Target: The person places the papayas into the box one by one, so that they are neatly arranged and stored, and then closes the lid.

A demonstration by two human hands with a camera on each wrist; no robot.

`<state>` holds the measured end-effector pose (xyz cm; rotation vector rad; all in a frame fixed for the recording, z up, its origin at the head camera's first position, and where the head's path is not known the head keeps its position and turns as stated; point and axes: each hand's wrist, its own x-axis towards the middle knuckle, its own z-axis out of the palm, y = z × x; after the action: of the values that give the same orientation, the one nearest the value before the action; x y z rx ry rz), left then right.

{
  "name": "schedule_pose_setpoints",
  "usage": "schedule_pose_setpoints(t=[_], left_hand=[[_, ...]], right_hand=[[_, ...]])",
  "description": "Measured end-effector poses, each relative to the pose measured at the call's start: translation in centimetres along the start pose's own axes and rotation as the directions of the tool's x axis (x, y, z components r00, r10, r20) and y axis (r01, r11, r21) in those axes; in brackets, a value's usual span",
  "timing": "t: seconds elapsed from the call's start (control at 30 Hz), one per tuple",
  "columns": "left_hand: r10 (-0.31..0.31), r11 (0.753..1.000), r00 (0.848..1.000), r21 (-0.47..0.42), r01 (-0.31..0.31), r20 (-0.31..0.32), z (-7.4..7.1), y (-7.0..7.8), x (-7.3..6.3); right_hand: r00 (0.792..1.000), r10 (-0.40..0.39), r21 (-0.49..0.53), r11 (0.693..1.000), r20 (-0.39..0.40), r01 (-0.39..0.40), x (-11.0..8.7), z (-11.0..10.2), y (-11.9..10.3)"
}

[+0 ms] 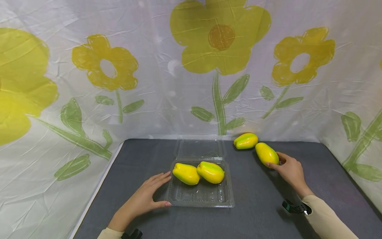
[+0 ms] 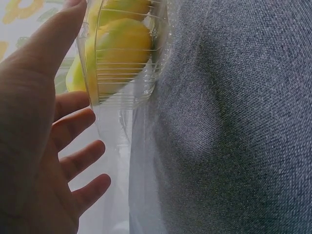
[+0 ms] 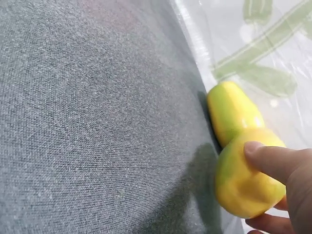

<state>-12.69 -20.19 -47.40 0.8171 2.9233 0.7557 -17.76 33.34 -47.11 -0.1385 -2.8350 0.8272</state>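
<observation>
Right hand: my thumb and fingers are clamped on a yellow fruit at its near right end. The fruit lies left and slightly far of my knuckles, its long axis running from far left to near right. Whether it is clear of the tabletop, I cannot tell.

Beyond its far end, a little left, lies a second fruit; touching or just beside, unclear.

Left hand: my fingers are fairly straight and apart from the thumb, at the left edge of a clear plastic tray; firm contact not certain.

Governing relation, in my judgement: the tray lies left and a little near of the held fruit, well apart, with bare floor in its near half. My right hand is the nearer to the fruit, my left to the tray.

In the tray's far half: a left fruit and a right fruit, side by side. Its lid is folded back on the far side.
</observation>
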Motion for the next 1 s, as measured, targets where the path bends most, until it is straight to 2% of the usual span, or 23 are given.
schedule_pose_setpoints(t=[0.53,0.73,1.0], left_hand=[[0.013,1.0,1.0,0.009,-0.013,-0.007,0.1,-0.1,0.0],[0.003,1.0,1.0,0.009,-0.003,-0.003,0.1,-0.1,0.1],[0.004,1.0,1.0,0.009,-0.004,-0.002,0.1,-0.1,0.0]], right_hand=[[0.997,-0.073,-0.028,0.997,-0.015,0.073,-0.6,-0.4,-0.2],[0.99,-0.135,-0.034,0.99,-0.042,0.134,-0.9,-0.5,-0.6],[0.985,-0.172,-0.02,0.985,-0.01,0.172,-1.3,-1.0,-1.6]])
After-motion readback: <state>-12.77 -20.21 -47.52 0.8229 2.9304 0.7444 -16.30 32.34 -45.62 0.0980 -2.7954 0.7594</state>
